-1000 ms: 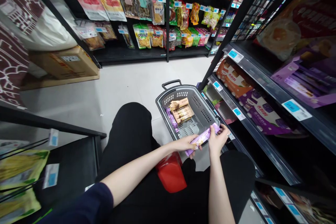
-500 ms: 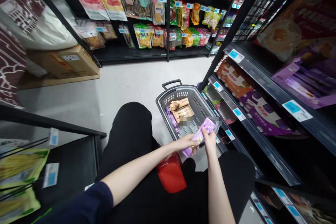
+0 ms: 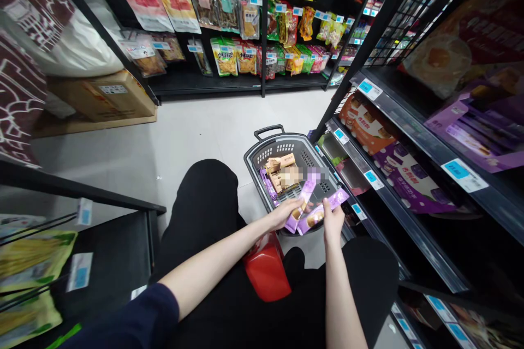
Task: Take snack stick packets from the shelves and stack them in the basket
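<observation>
My left hand [image 3: 287, 212] is closed on a purple snack packet [image 3: 306, 191], a long slim wrapper pointing up and away. My right hand [image 3: 333, 215] grips a second purple snack packet [image 3: 315, 218], which slants from lower left to upper right. The two packets fan apart, their lower ends close together. Both are held over the near end of a grey shopping basket [image 3: 249, 161]. Inside the basket lie tan packets [image 3: 282, 163] and, along its left side, several purple packets [image 3: 269, 185]. Part of the basket is blurred by a pixelated patch.
Shelves [image 3: 409, 136] with boxed snacks run close along the right. A rack [image 3: 213, 87] of hanging snack bags stands ahead. At left are a cardboard box [image 3: 102, 98] and a black shelf [image 3: 110, 245]. A red object [image 3: 268, 272] sits between my knees.
The purple packets, held together before, are now spread apart, one in each hand. My right hand has moved slightly right and down.
</observation>
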Available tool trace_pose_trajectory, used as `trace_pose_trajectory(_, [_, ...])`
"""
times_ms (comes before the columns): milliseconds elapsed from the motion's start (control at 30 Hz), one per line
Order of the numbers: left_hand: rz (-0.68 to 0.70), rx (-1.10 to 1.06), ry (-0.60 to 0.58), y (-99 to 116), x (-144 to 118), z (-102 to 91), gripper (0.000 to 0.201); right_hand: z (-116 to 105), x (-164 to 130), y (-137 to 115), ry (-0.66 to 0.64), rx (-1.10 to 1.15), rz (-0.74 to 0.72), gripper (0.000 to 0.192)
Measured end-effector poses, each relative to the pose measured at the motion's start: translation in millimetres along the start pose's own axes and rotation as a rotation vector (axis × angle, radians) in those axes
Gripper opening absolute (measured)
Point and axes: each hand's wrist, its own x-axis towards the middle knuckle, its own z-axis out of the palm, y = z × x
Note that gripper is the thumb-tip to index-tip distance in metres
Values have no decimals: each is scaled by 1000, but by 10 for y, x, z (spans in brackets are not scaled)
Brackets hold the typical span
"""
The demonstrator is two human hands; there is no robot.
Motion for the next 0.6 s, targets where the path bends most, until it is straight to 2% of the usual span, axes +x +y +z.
trace_pose_trajectory(133, [-132,97,-100,-49,-41,21,46,141,-100,-7,-101,-50,25,46])
trace_pose_trajectory(233, [-105,218,-97,-31,-60,28,48,193,-107,-1,-144,76,90,53])
trace_pose_trajectory(333, [-54,311,-126,0,-67,23,50,213,-85,2,-215,195,110,50])
trace_pose_trajectory(500, [-85,273,-151,-16,-66,9,70,289,-121,-79,-189,209,161,43])
trace_pose_trajectory(600, [-113,281,-133,-63,-18,-45,65,377,-166,-132,-244,341,144,41])
